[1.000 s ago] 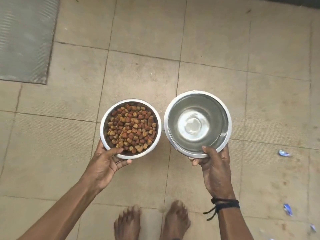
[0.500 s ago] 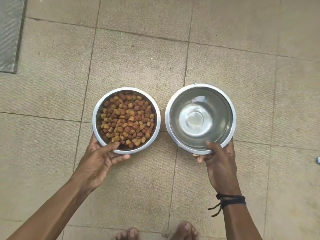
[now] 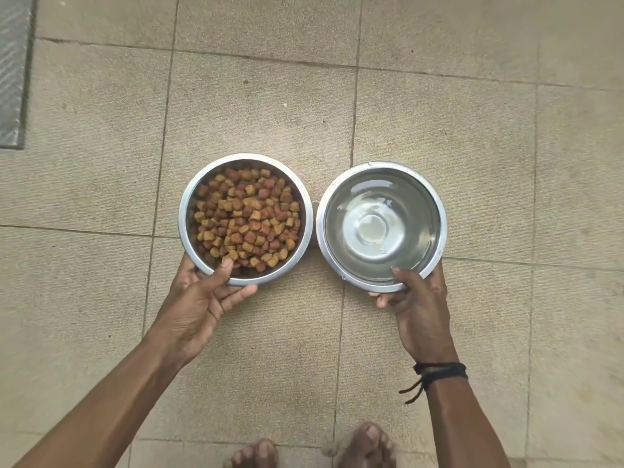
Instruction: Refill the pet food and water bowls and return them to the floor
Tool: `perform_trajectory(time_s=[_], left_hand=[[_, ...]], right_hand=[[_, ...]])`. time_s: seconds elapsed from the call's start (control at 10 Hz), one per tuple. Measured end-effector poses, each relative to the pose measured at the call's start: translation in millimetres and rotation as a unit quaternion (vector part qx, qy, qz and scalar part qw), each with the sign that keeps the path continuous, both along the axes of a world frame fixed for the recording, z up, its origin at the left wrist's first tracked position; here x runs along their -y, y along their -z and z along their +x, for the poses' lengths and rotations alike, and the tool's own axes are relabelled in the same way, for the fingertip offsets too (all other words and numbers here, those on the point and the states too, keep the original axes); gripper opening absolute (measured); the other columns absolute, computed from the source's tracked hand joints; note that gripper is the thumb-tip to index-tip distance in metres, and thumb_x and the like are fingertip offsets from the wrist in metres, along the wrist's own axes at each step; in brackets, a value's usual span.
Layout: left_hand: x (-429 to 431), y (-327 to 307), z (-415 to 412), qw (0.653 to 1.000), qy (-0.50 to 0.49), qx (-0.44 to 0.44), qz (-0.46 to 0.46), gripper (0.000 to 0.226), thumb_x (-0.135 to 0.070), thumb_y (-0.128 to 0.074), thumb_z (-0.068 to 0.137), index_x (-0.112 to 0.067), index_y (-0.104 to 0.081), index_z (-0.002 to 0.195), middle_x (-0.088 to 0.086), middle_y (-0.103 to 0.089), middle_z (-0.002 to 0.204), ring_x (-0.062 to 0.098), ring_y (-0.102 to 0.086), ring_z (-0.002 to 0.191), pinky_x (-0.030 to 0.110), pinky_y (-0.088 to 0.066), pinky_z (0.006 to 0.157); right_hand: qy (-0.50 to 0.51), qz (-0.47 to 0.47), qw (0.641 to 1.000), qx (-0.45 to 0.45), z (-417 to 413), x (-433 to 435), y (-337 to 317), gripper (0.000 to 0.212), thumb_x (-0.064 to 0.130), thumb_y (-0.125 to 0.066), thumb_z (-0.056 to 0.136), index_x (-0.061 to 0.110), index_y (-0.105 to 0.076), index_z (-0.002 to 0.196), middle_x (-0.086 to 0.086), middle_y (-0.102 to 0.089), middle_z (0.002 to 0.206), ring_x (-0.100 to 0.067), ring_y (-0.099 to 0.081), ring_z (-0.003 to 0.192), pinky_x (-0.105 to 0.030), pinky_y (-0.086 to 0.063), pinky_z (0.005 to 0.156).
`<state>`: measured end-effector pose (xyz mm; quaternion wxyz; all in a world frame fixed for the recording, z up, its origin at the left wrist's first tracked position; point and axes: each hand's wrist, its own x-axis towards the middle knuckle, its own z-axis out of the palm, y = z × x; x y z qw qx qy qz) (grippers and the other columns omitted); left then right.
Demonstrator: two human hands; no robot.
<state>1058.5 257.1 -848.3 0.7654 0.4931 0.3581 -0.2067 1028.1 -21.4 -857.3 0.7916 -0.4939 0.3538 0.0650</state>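
I've got my left hand (image 3: 199,298) pinching the food bowl (image 3: 245,219) rim and my right hand (image 3: 417,298) pinching the water bowl (image 3: 381,227), level (no spills) above the floor (image 3: 439,113).

Food bowl (image 3: 189,211) left of water bowl (image 3: 439,211).

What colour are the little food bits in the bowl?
The kibble is a mix of reddish-brown and tan-orange pieces, seen in the head view.
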Motion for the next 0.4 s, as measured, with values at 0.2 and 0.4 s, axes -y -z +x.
perform_trajectory(time_s=[0.2,0.4], left_hand=[[3,-10,0,1.0,0.01,-0.006,0.007,0.05,-0.008,-0.062,0.082,-0.029,-0.052,0.126,0.0,-0.062,0.126,0.027,-0.071,0.099,0.04,-0.06,0.077],[9,-63,-14,0.995,0.033,-0.072,0.057,0.061,-0.03,-0.058,0.093,-0.031,-0.031,0.148,-0.004,-0.039,0.151,0.023,-0.041,0.136,0.049,-0.04,0.108]], right_hand=[[-0.02,-0.034,0.999,-0.01,-4,1,1,0.046,0.003,-0.055,0.094,0.019,-0.044,0.135,-0.009,-0.07,0.096,-0.02,-0.059,0.044,-0.031,-0.055,0.05],[-0.031,-0.121,0.986,-0.109,-14,-6,-34,0.083,0.035,-0.07,0.087,0.044,-0.017,0.15,-0.015,-0.062,0.127,-0.019,-0.064,0.052,-0.037,-0.06,0.071]])
